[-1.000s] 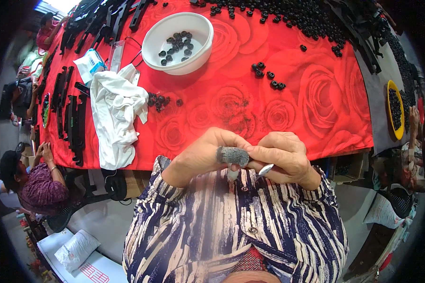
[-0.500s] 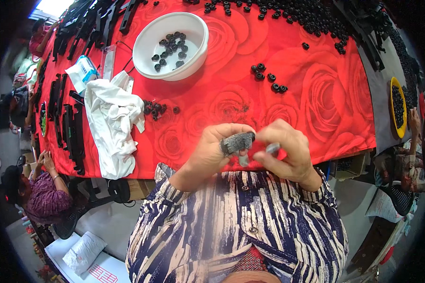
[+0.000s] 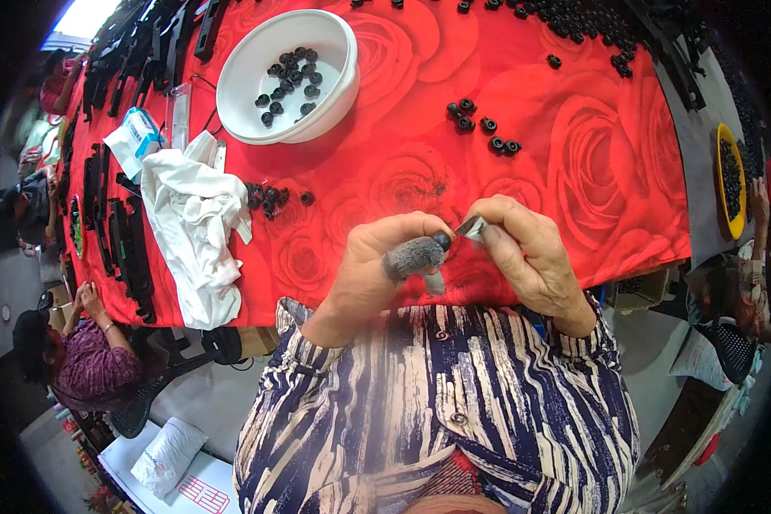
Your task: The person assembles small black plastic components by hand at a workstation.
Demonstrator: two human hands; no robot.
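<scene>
My left hand pinches a small round black part between thumb and fingers. A grey fuzzy wrap covers one of its fingers, and a lighter grey cover is on another fingertip. Held in the closed fingers of my right hand is a small metal blade. Its tip points at the black part and sits very close to it; whether they touch I cannot tell. Dark crumbs dot the red rose-patterned tablecloth just beyond my hands.
A white bowl with several black parts stands at the far left. Left of my hands lie a crumpled white cloth and a small cluster of black parts. More black parts lie ahead right. Long black pieces line the left side.
My right hand has turned and brought the blade up beside the black part. In my left hand the part shows more clearly. The whole view has shifted slightly.
</scene>
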